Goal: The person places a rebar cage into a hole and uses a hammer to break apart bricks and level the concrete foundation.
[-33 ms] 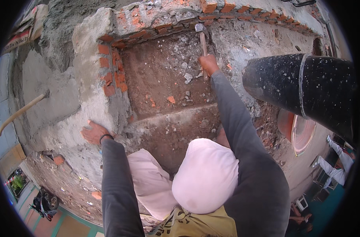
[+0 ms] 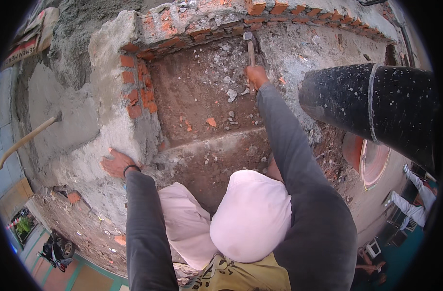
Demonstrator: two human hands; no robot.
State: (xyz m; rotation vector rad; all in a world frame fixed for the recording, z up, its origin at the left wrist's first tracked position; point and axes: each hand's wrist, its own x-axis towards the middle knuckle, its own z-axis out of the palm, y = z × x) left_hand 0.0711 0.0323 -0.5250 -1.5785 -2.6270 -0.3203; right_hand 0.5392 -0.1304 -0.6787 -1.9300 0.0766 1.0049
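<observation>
My right hand [image 2: 257, 77] is wrapped round the wooden handle of a hammer [image 2: 252, 52]. The hammer's metal head is at the right end of a shallow dirt recess, close below a row of broken bricks [image 2: 202, 35] and beside the rough concrete edge. My left hand [image 2: 119, 163] rests flat, fingers apart, on the rough mortar ledge [image 2: 80, 162] left of the recess. It holds nothing. Grey rubble and orange brick chips [image 2: 211, 122] are scattered over the dirt [image 2: 182, 97] between my hands.
A black speckled pipe or drum [image 2: 347, 99] juts in from the right, above a reddish round basin [image 2: 369, 162]. At left, a curved wooden handle [image 2: 27, 141] sticks out of wet mortar [image 2: 61, 111]. Exposed bricks [image 2: 128, 77] line the recess's left side. A person [image 2: 413, 208] is at far right.
The hammer head has turned and shifted very slightly right and down, still in my right hand. My left hand stays in place on the ledge.
</observation>
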